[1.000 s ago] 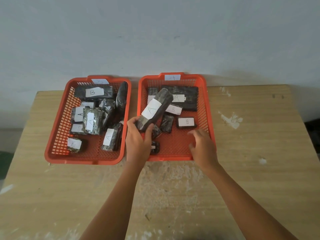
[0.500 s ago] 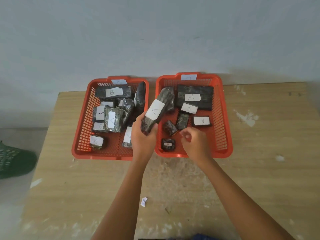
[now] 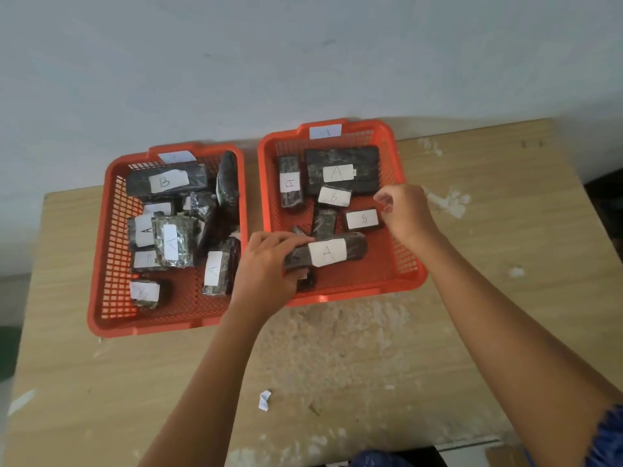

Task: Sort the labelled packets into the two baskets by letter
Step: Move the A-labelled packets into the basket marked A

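Two orange baskets stand side by side on the table: the left basket (image 3: 101, 251) and the right basket (image 3: 408, 264). Both hold several dark packets with white A or B labels. My left hand (image 3: 266, 267) grips one end of a long dark packet labelled A (image 3: 340, 251), which lies crosswise low in the right basket's front. My right hand (image 3: 408, 212) hovers over that basket's right side, fingers curled with nothing visible in them, beside a small packet labelled B (image 3: 362, 220). A large flat A packet (image 3: 340, 173) lies at the back.
The baskets sit near the far edge of a worn wooden table (image 3: 371, 365) against a pale wall. A small scrap of white paper (image 3: 264, 399) lies on the table in front. Each basket has a white tag on its back rim.
My left hand has lowered the long A packet from upright over the gap between the baskets down flat into the right basket. My right hand moved back and right.
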Tool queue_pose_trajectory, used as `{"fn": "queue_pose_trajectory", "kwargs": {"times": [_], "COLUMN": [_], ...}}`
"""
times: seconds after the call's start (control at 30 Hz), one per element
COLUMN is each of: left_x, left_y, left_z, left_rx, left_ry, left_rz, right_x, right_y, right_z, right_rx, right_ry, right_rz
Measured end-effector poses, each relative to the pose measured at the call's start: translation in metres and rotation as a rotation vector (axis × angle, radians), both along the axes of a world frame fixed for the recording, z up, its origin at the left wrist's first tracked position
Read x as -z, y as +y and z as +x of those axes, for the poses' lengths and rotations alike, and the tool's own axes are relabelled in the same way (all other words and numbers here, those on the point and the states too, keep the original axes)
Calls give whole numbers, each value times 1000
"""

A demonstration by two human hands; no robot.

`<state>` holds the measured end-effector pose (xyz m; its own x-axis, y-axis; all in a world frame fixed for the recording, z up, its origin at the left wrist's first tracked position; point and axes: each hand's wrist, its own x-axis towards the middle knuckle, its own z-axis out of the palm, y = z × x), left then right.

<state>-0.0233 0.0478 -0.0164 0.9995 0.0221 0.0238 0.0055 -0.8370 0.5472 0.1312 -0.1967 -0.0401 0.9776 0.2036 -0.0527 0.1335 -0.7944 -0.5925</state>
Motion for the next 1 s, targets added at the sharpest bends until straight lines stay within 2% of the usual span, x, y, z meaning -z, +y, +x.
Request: {"fn": "queue_pose_trajectory", "kwargs": {"times": [0.2,0.3,0.4,0.53,0.67,0.73,0.83,1.0], "left_x": [4,8,3,-10,-16,-16,-9,-4], "left_y": [-19,-13,-5,4,8,10,3,-37], "left_z": [4,4,6,10,15,15,12,7], "left_rx": [41,-33,-194,-390,-423,-314,-32,113], "left_ry": [47,-27,-116,-81,-27,21,18,207], "left_rz": [34,-62,-171,-380,-436,-341,-41,131], "right_x": [4,3,2,1,-1,-2,-2,1], "right_y": [-4,-3,-2,-2,-3,-3,-4,-5], "right_z": [-3,-3,-4,-5,-4,-4,-3,-3], "right_rx": [-10,-2,3,-4,-10,-6,-21,-26], "right_ry": [4,11,7,19,35,46,49,59], "right_rz": [33,57,51,66,68,70,76,107]}}
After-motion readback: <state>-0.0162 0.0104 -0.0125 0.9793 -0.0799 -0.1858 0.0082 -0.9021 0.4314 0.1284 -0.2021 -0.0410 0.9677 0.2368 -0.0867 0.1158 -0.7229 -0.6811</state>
